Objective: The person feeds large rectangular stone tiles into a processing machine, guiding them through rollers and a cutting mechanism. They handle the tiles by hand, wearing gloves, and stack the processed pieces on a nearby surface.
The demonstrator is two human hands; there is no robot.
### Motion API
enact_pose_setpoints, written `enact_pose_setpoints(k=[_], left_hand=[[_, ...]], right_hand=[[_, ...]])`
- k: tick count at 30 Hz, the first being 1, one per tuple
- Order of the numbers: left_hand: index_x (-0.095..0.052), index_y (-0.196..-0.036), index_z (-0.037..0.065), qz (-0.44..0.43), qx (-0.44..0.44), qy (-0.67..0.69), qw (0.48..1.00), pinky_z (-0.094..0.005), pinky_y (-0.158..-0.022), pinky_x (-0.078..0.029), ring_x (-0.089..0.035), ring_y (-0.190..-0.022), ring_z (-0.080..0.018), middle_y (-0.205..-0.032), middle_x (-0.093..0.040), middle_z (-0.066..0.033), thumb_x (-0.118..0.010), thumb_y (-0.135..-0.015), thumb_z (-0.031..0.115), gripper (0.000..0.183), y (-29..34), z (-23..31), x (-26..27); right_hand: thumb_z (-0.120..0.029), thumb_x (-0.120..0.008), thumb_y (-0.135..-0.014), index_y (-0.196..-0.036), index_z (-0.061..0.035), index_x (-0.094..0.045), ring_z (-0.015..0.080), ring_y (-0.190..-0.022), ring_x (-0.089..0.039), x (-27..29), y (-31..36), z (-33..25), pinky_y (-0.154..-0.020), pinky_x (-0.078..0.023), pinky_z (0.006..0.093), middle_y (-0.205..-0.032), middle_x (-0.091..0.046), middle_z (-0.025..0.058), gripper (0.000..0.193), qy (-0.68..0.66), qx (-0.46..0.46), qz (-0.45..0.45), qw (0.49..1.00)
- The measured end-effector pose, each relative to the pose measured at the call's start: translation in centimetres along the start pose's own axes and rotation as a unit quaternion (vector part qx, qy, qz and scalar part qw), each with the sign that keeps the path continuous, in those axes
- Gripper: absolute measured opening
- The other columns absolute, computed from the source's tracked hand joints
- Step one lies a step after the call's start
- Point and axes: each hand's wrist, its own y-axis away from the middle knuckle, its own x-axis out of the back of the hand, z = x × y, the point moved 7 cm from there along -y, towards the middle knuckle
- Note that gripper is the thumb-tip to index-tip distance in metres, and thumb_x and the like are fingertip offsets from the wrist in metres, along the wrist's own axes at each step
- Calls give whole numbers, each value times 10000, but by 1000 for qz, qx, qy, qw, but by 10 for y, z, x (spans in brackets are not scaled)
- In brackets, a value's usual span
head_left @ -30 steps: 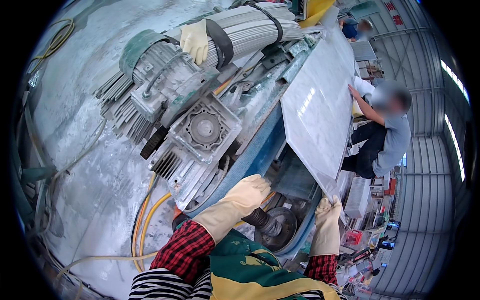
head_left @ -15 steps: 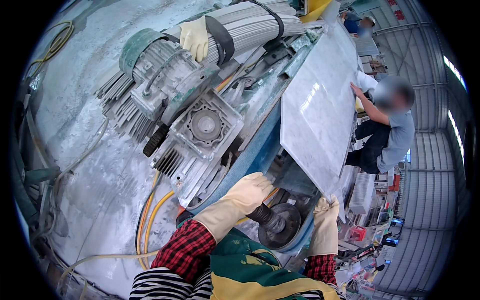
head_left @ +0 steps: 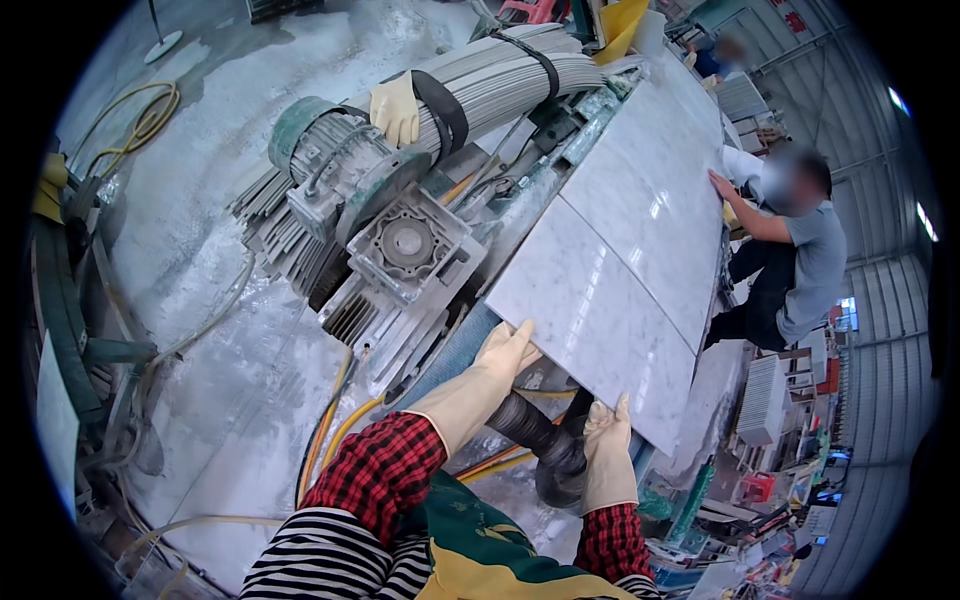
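A glossy white marble tile with grey veins (head_left: 590, 315) lies flat before me, its near edge toward my body. My left hand (head_left: 492, 370), in a cream rubber glove, holds the tile's near left corner, with its fingers partly hidden at the edge. At the near edge further right, my right hand (head_left: 606, 440), gloved alike, is closed on the tile with the thumb raised. Beyond a thin straight seam lies another marble tile (head_left: 660, 190). A dark ribbed hose (head_left: 535, 430) runs below my hands.
A dusty grey gear motor (head_left: 400, 245) stands left of the tiles. Behind it are bundled pale strips (head_left: 500, 85) with a loose cream glove (head_left: 396, 108) on top. Across on the right, a person in a grey shirt (head_left: 815, 265) touches the far tile. Yellow hoses (head_left: 345, 430) cross the floor.
The near tile has come toward me and left, and a seam now shows between the tiles. My left hand, earlier apart from it, is now at its corner. My right hand still grips it.
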Motion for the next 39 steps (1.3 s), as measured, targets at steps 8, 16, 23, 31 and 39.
enact_pose_setpoints(k=[8, 16, 23, 31, 39], left_hand=[[-443, -1489, -35, 72, 31, -77, 994, -411, -1173, -477, -596, -1357, -294, -1481, -585, -162, -532, -1108, 310, 521, 94, -46, 61], [-756, -1094, -6, 76, 116, -514, 846, -398, -929, -574, -745, -1101, -290, -1134, -775, -200, -510, -1044, 597, 652, 214, -51, 121], [-632, -1321, 72, -172, -176, -876, 416, -450, -1036, -496, -632, -1203, -351, -1277, -676, -175, -682, -885, 307, 498, 260, -55, 3], [-487, -1526, 114, -220, -431, -792, 372, -450, -1302, -243, -355, -1544, -298, -1624, -440, -123, -616, -881, 153, 660, 181, -107, 31], [-452, -1554, 55, -208, -498, -718, 441, -486, -1325, -193, -307, -1575, -310, -1690, -357, -148, -509, -938, 173, 630, 150, -148, 68]], right_hand=[[-447, -654, -1044, -1259, -61, -631, 179, -788, -710, 46, 91, 49, -700, -623, 292, -982, -743, 76, 442, -50, -55, 13, 997], [-455, -622, -1062, -1279, -80, -617, 193, -679, -588, 133, 164, 127, -796, -625, 394, -829, -632, 67, 433, -89, -184, 67, 977], [-496, -559, -1080, -1265, -107, -597, 209, -856, -705, 159, 147, 144, -753, -618, 329, -982, -703, 61, 433, -92, -181, -32, 979], [-499, -568, -1074, -1330, -9, -586, 272, -971, -727, 170, 166, 121, -848, -617, 344, -1114, -747, 167, 553, 63, -241, -33, 968], [-389, -613, -1058, -1094, 75, -728, 252, -957, -757, 71, 188, 29, -911, -556, 344, -1119, -783, 178, 480, 732, -31, -94, 674]])
